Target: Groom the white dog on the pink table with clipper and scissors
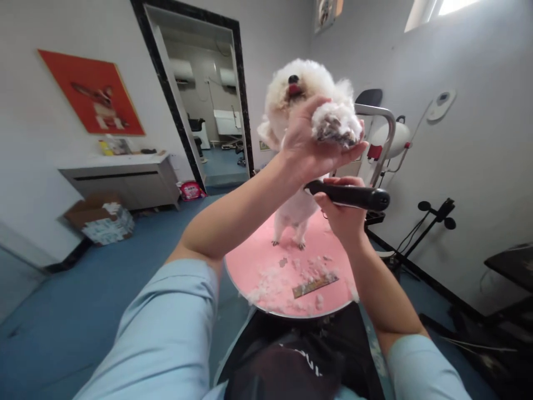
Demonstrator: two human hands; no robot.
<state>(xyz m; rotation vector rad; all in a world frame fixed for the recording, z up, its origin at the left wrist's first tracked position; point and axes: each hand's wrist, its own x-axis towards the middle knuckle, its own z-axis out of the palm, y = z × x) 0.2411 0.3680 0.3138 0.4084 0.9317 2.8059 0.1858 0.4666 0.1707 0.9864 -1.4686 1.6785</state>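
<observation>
Pale blue cloth covers the wearer's upper arms as two sleeves [166,322], on either side of a black apron [287,355] with white lettering, just in front of the round pink table [254,258]. On the table's near part lie a flat metal comb [315,285] and loose tufts of white hair [266,286], some around the comb and some close to the rim.

Above the table's right half, the right hand [343,216] is closed around a black clipper [353,196], its rear end pointing right and its front end toward the dog's body; whether that end touches the coat cannot be told. The left hand [306,141], higher over the table, supports a raised paw [335,125] between thumb and fingers, the thumb side close under the dog's chin. The two hands are near each other, the left above the right. The white dog [297,208] is upright over the table, two feet planted on its top, head tipped up, tongue showing.

Behind the table to the right rises a bent metal bar [389,130]; farther right of the table is a black stand [431,225]. Well left of the table are a cardboard box [100,219], a cabinet [120,180] and, above it, a red dog poster [94,97]. Beyond the table, a dark-framed doorway [246,105] opens onto another room.
</observation>
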